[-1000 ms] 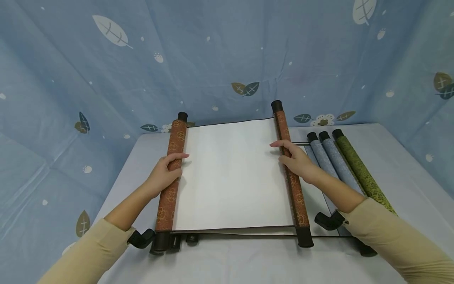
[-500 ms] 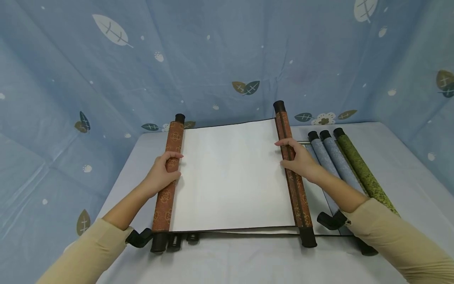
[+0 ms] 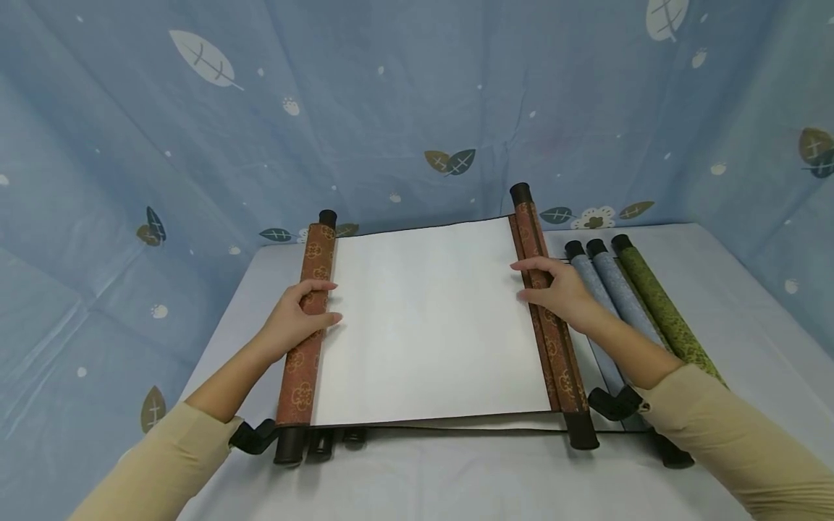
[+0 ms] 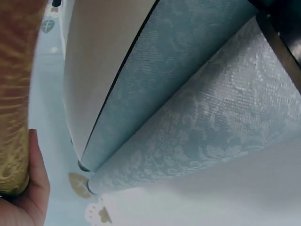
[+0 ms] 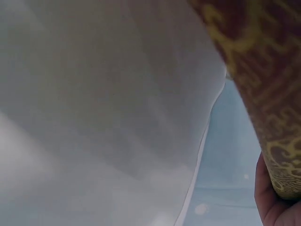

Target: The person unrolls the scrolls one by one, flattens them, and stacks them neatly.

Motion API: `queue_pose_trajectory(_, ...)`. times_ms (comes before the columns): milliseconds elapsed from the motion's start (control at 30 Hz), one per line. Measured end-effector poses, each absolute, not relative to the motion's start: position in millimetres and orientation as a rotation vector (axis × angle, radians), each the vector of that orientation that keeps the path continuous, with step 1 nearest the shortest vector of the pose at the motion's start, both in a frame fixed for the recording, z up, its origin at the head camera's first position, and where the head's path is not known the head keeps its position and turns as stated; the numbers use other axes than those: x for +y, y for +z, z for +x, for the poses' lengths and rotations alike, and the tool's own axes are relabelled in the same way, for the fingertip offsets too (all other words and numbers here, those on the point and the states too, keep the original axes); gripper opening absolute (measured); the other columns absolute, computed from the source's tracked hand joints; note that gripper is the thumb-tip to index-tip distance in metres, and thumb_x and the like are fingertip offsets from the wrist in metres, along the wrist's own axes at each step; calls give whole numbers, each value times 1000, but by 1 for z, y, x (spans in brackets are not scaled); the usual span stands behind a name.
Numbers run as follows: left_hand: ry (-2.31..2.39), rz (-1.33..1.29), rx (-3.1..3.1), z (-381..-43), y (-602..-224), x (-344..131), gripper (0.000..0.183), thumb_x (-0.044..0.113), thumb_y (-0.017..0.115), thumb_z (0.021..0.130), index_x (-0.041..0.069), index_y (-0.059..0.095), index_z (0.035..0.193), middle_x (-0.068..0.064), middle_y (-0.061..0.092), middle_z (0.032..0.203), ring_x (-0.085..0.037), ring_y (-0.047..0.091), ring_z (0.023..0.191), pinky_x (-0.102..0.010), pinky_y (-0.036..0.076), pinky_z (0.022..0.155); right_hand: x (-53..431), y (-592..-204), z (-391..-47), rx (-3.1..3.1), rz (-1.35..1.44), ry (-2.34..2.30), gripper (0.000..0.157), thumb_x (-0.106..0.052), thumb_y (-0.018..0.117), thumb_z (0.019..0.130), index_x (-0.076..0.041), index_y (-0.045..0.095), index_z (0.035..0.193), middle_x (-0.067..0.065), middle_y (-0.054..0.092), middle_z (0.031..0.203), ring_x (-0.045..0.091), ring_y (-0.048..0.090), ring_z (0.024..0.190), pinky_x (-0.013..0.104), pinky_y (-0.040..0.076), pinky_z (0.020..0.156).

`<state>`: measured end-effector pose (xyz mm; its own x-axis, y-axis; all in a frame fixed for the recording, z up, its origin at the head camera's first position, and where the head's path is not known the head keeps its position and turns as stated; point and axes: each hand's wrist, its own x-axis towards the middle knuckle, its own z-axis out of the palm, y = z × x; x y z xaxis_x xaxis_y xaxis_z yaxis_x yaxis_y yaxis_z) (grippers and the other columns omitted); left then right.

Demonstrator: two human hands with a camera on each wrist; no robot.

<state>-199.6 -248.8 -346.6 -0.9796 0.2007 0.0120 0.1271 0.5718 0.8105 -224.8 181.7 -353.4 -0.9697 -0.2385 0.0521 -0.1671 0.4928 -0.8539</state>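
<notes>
A reddish-brown scroll with gold flowers is partly unrolled, its white sheet point(image 3: 430, 325) spread between two rolls with black end caps. My left hand point(image 3: 292, 318) grips the left roll point(image 3: 302, 369) near its middle, thumb and forefinger reaching over its top. On the other side, my right hand point(image 3: 565, 293) holds the narrower right roll point(image 3: 567, 362), where a strip of brown border shows. Both rolls are raised; in the left wrist view a pale blue scroll point(image 4: 197, 122) lies below. The right wrist view catches the sheet's shaded underside point(image 5: 117, 94) and the gold-patterned roll point(image 5: 268, 94).
Beneath the brown scroll lies another opened scroll with a blue border, its black end caps point(image 3: 320, 447) showing at the front. Two rolled blue scrolls point(image 3: 625, 297) and a green scroll point(image 3: 664, 304) lie at the right. Blue leaf-print cloth point(image 3: 391, 108) hangs behind the table.
The right roll has moved a little rightward and turned, baring a strip of brown border beside the white sheet. My left hand and the left roll have shifted slightly left.
</notes>
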Motion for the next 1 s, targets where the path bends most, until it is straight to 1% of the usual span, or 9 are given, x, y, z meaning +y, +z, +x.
queue_pose_trajectory(67, 1368, 280, 2720, -199, -347, -249, 49, 9, 65, 86, 3, 49, 132, -21, 38, 140, -35, 33, 129, -47, 36, 91, 183, -354, -226, 2659, -357, -1495, 40, -2, 63, 88, -6, 58, 127, 17, 43, 141, 26, 52, 91, 30, 38, 57)
queue_pose_trajectory(200, 1352, 251, 2734, -199, -347, -249, 45, 0, 55, 86, 3, 52, 131, -24, 35, 135, -30, 43, 97, -36, 40, 70, 185, -353, -227, 2648, -390, -1506, 37, 4, 50, 91, -5, 55, 127, 19, 39, 142, 17, 33, 52, 29, 34, 45)
queue_pose_trajectory(300, 1351, 230, 2748, -198, -347, -249, 49, -2, 49, 86, 4, 48, 135, -27, 34, 132, -28, 41, 86, -31, 38, 65, 186, -353, -228, 2642, -475, -1530, 46, 5, 45, 92, -4, 46, 136, 20, 31, 146, 24, 52, 86, 35, 40, 61)
queue_pose_trajectory(400, 1380, 222, 2739, -198, -346, -250, 57, -2, 49, 86, 4, 37, 141, -28, 32, 135, -32, 43, 100, -34, 40, 72, 187, -352, -227, 2637, -549, -1581, 53, 8, 47, 90, -1, 36, 141, 22, 23, 150, 36, 29, 130, 46, 35, 83)
queue_pose_trajectory(467, 1394, 219, 2731, -197, -345, -251, 60, 0, 52, 87, 3, 32, 143, -27, 26, 142, -34, 36, 118, -40, 39, 83, 189, -352, -227, 2635, -560, -1610, 55, 9, 49, 89, 2, 32, 141, 23, 20, 150, 38, 20, 136, 49, 31, 89)
queue_pose_trajectory(667, 1376, 156, 2764, -196, -345, -251, 75, 12, 73, 81, 4, 30, 141, -24, 21, 147, -42, 30, 128, -53, 34, 95, 192, -352, -226, 2658, -498, -1613, 58, 8, 54, 87, 5, 26, 138, 25, 17, 148, 40, 17, 135, 53, 31, 90)
queue_pose_trajectory(733, 1390, 146, 2762, -196, -345, -251, 76, 9, 73, 80, 3, 28, 142, -25, 23, 145, -41, 34, 125, -52, 36, 93, 193, -353, -227, 2665, -500, -1609, 58, 8, 53, 87, 5, 25, 138, 25, 17, 147, 38, 31, 127, 48, 35, 85)
queue_pose_trajectory(800, 1414, 157, 2751, -196, -344, -251, 73, 4, 68, 82, 1, 25, 142, -26, 25, 143, -41, 36, 123, -50, 37, 92, 194, -354, -228, 2659, -512, -1595, 55, 8, 48, 88, 4, 25, 138, 25, 18, 146, 29, 50, 97, 40, 39, 74)
queue_pose_trajectory(1000, 1419, 145, 2727, -197, -344, -254, 63, -1, 54, 87, 0, 22, 142, -27, 29, 140, -38, 39, 121, -45, 39, 88, 196, -353, -229, 2730, -579, -1411, 43, 6, 42, 90, 3, 39, 133, 26, 34, 138, 31, 44, 81, 41, 36, 71)
